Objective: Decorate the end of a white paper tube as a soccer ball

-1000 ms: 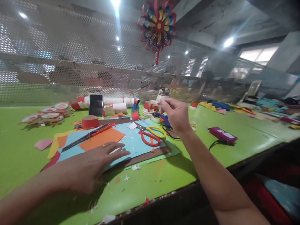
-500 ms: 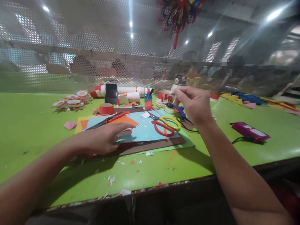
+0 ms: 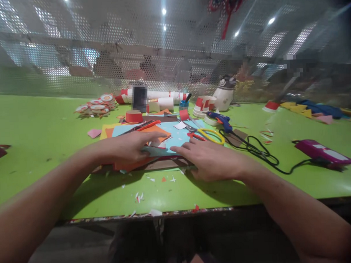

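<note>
My left hand (image 3: pixel 135 146) rests low over the left part of a stack of coloured paper, index finger stretched out and thumb apart. A white paper piece with a red edge (image 3: pixel 159 145) lies by its fingertips; whether they touch it is unclear. My right hand (image 3: pixel 205 157) is at the stack's front right, fingers extended over the light blue sheet (image 3: pixel 172 127). Just behind it lie scissors with yellow and red handles (image 3: pixel 213 136), partly covered by the hand. Another pair of scissors with orange-red handles (image 3: pixel 149 125) lies across the stack behind my left hand.
Behind the stack are a red tape roll (image 3: pixel 134 117), phone (image 3: pixel 140 99), blue jar (image 3: pixel 183 104), red-and-white paper rings (image 3: pixel 205 103) and white jug (image 3: pixel 224 97). A blue glue gun (image 3: pixel 222 120) trails its black cord toward a purple box (image 3: pixel 321 152). Red-white discs (image 3: pixel 96 105) lie left.
My right hand has come down from its raised pinch near the paper rings to the front of the paper stack. My left hand stays over the stack. The view has shifted.
</note>
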A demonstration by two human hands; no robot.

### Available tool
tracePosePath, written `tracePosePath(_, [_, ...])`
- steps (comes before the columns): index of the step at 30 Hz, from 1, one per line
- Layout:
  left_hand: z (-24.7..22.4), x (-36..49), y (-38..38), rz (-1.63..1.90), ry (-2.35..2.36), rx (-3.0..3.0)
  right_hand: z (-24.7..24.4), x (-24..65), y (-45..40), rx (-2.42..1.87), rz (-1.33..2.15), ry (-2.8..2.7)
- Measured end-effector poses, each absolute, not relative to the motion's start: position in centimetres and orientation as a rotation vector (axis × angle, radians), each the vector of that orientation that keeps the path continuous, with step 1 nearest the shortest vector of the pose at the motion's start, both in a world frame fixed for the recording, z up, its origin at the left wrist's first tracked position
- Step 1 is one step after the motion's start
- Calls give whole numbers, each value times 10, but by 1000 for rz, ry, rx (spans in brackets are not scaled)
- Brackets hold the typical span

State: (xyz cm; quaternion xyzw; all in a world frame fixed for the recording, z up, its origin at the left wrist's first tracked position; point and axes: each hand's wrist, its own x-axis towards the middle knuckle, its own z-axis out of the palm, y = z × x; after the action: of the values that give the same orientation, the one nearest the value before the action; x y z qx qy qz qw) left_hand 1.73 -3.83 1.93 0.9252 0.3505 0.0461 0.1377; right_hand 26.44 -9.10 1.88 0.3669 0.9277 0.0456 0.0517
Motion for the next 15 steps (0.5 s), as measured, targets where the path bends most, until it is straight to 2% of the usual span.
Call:
tracePosePath(8, [24,20,-45,71,1028,2693,9,270,-83,1108,333,2794])
tracePosePath(15, [23,23,-46,67,1047,2671,19,274,-67,1363,164,2804])
